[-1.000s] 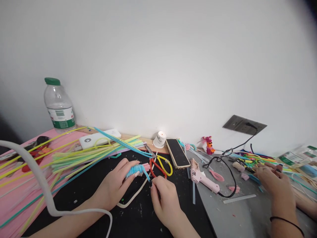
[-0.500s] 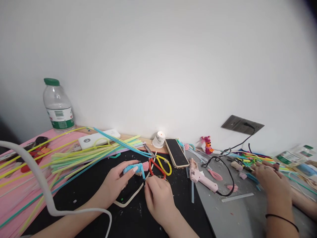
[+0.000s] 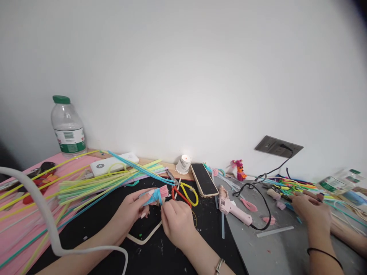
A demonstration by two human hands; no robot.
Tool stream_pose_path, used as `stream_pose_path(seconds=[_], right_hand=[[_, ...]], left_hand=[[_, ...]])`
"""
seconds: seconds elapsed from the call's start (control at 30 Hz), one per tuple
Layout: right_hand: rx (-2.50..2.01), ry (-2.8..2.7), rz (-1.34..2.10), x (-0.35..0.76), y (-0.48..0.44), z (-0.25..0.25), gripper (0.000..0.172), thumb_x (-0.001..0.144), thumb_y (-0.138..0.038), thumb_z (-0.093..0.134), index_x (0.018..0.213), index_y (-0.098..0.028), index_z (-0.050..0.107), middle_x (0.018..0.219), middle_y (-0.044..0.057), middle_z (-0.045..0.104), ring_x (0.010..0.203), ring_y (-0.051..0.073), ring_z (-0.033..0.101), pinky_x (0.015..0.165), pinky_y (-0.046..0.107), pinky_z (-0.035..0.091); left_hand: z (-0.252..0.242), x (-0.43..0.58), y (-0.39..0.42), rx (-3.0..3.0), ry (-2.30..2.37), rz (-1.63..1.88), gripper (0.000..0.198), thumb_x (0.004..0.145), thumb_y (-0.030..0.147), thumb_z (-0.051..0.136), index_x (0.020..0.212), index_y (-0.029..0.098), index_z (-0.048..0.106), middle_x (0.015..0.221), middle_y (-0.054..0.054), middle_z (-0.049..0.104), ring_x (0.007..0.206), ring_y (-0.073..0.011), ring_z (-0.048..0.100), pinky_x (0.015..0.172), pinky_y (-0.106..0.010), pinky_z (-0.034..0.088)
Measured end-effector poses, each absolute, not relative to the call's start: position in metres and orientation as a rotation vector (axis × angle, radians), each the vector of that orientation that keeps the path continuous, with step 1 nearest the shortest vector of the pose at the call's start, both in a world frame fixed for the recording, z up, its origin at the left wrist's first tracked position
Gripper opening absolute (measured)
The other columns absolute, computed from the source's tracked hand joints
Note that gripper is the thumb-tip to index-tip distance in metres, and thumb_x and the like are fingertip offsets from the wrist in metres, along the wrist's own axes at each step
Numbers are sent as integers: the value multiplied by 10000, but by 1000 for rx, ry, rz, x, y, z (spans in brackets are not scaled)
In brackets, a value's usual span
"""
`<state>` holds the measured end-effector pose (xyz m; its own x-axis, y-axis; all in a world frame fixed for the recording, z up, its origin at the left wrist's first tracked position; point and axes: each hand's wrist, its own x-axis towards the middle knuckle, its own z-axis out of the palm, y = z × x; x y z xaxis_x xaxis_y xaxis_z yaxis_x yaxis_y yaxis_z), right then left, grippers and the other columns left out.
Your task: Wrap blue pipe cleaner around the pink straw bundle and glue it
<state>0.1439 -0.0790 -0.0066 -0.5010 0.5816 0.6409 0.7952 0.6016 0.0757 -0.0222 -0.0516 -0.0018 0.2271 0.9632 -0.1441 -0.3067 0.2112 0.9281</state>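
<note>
Wrapped in light blue pipe cleaner, a small bundle (image 3: 155, 197) with pink fuzzy ends lies tilted in my left hand (image 3: 132, 207), its thumb on top. My right hand (image 3: 177, 220) is closed in a pinch at the bundle's right side, on the blue pipe cleaner; its fingertips are partly hidden. Just beyond my right hand lie pliers (image 3: 185, 194) with one red and one yellow handle. A cream-coloured loop (image 3: 143, 240) rests on the black mat (image 3: 149, 259) beneath my hands.
Long pipe cleaners (image 3: 86, 191) spread over the left side, near a plastic bottle (image 3: 69, 130). A white cable (image 3: 54, 229) crosses the front left. Beyond my hands stand a cup (image 3: 183, 165) and phone (image 3: 204, 179). Rightward are a glue gun (image 3: 235, 210) and another person's hand (image 3: 311, 212).
The bundle has turned in my left hand, its pink end tipping upward. My right hand has shifted slightly left, closer to it, and the blue strand's free length no longer shows.
</note>
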Motion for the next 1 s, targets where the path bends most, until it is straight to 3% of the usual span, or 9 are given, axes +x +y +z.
stream_pose_path(seconds=[0.27,0.6,0.8,1.0], right_hand=[[-1077,-2232,-466,144,-80,-5,278,943,-144,361,679,-195,431,588,10,512,516,137,422,537,280,233],[-1079,-2206,-361,145,-80,-6,280,944,-144,370,681,-189,456,589,7,513,515,135,443,529,272,270],[-1091,-2099,-37,144,-82,-8,216,923,-152,364,739,-190,471,616,-4,518,525,122,485,522,235,321],[-1089,-1898,333,142,-83,-3,214,890,-174,394,679,-202,419,565,-40,422,485,103,400,484,216,296]], left_hand=[[-1,-24,-54,777,814,1012,358,777,353,699,1073,174,609,653,7,645,434,-60,421,459,-195,327],[0,-23,-56,720,783,924,359,799,390,672,1091,203,582,575,36,594,374,-36,322,451,-196,338],[-1,-25,-57,746,743,849,327,866,446,571,1113,231,580,585,50,560,369,-28,217,430,-182,320],[4,-24,-58,724,721,790,313,868,432,561,1114,239,565,593,55,547,379,-17,125,426,-156,271]])
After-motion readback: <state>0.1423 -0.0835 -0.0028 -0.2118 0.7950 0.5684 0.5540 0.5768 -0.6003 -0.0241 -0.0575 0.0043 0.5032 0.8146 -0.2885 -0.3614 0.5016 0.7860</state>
